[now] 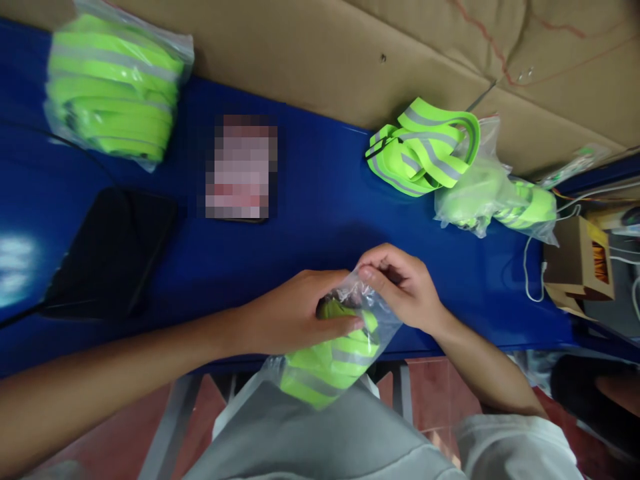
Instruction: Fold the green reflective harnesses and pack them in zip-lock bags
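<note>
My left hand (305, 313) is closed round a clear plastic bag (385, 320), its thumb pressed along the front. Inside the bag lies a folded neon-yellow reflective strap (325, 373) with grey stripes. With fingers and thumb pinched together, my right hand (403, 287) grips the bag's upper edge. The bag is held tilted over the front edge of the blue table, just above my lap. Part of the strap is covered by my left hand. Whether the bag's mouth is sealed I cannot tell.
A loose reflective strap (425, 147) lies at the back right, against bagged straps (525, 203). A larger bagged bundle (115, 87) sits at the back left. A black flat object (110, 253), a blurred-out phone-shaped item (243, 170) and a cardboard box (575, 260) stand around on the blue table (320, 220).
</note>
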Tool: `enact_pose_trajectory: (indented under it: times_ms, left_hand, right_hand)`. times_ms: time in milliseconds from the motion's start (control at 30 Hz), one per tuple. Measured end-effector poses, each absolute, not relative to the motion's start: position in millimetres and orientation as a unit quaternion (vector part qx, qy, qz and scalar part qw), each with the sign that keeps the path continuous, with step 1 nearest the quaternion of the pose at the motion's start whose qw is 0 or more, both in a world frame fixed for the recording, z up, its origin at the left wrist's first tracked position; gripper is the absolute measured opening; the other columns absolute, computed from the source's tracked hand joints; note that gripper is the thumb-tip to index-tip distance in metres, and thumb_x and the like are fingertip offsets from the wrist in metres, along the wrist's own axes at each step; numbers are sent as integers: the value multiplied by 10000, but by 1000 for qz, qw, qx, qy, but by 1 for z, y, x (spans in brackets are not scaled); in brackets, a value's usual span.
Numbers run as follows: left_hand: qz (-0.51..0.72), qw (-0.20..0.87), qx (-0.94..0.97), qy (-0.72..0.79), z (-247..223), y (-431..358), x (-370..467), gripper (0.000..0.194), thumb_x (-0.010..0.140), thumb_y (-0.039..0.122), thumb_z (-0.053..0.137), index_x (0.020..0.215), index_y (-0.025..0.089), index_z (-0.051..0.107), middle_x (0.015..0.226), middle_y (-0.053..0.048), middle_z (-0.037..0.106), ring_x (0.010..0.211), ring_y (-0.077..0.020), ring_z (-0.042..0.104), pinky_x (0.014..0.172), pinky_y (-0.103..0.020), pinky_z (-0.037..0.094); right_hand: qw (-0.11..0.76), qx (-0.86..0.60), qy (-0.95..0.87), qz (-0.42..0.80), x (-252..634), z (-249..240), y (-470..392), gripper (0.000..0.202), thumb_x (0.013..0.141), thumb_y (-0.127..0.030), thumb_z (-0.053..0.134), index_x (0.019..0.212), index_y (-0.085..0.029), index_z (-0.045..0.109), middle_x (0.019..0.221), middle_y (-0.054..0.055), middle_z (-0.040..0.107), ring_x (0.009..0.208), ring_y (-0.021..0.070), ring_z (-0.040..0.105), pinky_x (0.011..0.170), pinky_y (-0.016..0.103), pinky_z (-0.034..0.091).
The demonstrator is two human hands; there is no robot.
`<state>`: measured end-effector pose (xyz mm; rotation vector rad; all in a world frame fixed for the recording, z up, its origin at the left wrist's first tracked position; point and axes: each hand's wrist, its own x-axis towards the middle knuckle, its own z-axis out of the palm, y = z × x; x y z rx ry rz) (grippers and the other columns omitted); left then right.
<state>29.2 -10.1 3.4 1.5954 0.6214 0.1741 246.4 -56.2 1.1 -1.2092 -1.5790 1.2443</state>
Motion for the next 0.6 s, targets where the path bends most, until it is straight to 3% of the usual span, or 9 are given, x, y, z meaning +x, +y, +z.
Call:
enact_pose_trajectory:
  times_ms: [100,267,367,433,500,600]
  left_hand:
    - [65,672,682,279,7,-10,27,479,912,570,688,1244,225,657,1086,-6,758,932,-187,699,791,-272,511]
    - [44,666,675,315,21,-5,16,947,748,564,861,1550,347,406,1390,-17,669,1215,-271,679,965,-325,559]
    - [74,634,692,336,25,-7,12,885,783,463,855,1548,367,421,1463,-12,628,1291,-283,648,1031,-337,555]
    - [139,652,669,328,23,-9,12,822,794,426,862,1510,339,470,1451,-23,638,1290,-273,654,1029,-321,568]
    - [224,683,619,315,19,-10,13,780,807,397,869,1481,301,487,1408,-43,666,1247,-259,681,987,-302,593]
    - [360,688,551,307,13,-8,15,740,857,363,833,1477,257,444,1358,-72,690,1186,-252,709,910,-291,619]
  right_hand:
    - [403,-492,-621,458,248,4,-55,51,1025,-262,642,997,-219,646,787,-30,643,643,73,579,579,211,448]
    - [463,-556,-571,387,259,12,-52,132,1030,-348,637,973,-230,619,714,-49,553,533,71,463,486,220,377]
    - [487,-568,-561,354,268,15,-49,196,998,-433,679,964,-244,642,746,-30,585,559,90,491,502,234,410]
    - [497,-566,-555,354,275,15,-47,320,967,-578,670,1032,-265,678,838,2,637,660,124,580,584,261,490]
    - [500,-561,-536,385,281,13,-44,554,913,-771,591,1172,-290,683,978,44,682,866,196,681,723,316,575]
    - [475,-530,-506,487,283,6,-40,862,812,-943,481,1383,-307,596,1253,93,691,1165,289,689,878,393,625]
